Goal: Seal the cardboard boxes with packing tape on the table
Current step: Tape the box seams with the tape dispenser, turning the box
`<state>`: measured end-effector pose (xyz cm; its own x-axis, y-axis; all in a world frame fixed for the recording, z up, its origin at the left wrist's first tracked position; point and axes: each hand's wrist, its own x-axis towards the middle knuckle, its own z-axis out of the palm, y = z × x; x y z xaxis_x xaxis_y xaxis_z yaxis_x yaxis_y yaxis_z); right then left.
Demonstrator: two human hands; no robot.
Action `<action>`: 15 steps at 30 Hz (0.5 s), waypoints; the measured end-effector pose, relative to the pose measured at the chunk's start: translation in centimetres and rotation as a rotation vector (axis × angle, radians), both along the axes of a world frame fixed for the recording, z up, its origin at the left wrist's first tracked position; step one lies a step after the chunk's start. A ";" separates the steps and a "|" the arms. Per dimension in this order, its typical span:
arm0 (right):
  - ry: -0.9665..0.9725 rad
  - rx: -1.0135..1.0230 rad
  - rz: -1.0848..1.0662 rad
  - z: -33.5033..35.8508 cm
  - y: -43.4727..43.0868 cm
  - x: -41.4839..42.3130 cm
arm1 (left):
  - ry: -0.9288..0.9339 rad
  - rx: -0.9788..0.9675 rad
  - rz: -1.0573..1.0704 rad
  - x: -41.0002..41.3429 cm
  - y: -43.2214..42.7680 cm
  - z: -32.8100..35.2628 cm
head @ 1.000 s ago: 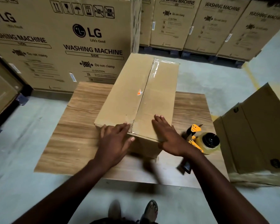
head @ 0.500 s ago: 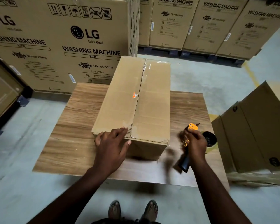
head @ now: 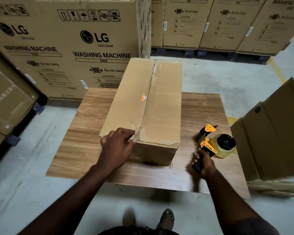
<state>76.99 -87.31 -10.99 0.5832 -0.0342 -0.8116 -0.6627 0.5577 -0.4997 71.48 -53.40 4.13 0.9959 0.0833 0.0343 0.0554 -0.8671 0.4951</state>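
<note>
Wooden table (head: 85, 133) holds the box (head: 143, 92) at its middle, the left hand (head: 116, 148) seemingly curled over its near edge to steady it, while the right hand (head: 204, 164) grips the tape dispenser (head: 215, 145) at near right, ready for the seam.

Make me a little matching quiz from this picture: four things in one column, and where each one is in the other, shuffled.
Things:
1. cardboard box
2. tape dispenser
3. left hand
4. orange scrap

Places:
A. midway along the box's top seam
B. standing on the wooden table
C. resting on the box's near top edge
D. right of the box, gripped by the right hand

Pairs: 1-B, 2-D, 3-C, 4-A.
</note>
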 end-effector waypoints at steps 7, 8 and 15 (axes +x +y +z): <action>-0.202 -0.473 -0.016 6.4 2.9 1.9 | 0.162 -0.520 0.053 2.7 -0.2 4.0; -0.293 -0.528 0.012 8.1 3.4 2.0 | 0.195 -0.653 0.066 2.9 -0.6 4.4; -0.848 -0.754 0.315 19.1 5.6 3.1 | 0.498 -1.569 0.238 4.3 -3.6 6.2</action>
<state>80.10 -81.70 8.07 0.9952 -0.0974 0.0035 -0.0158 -0.1966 -0.9804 75.76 -56.99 10.35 0.8436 -0.1314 -0.5206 0.5146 0.4744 0.7142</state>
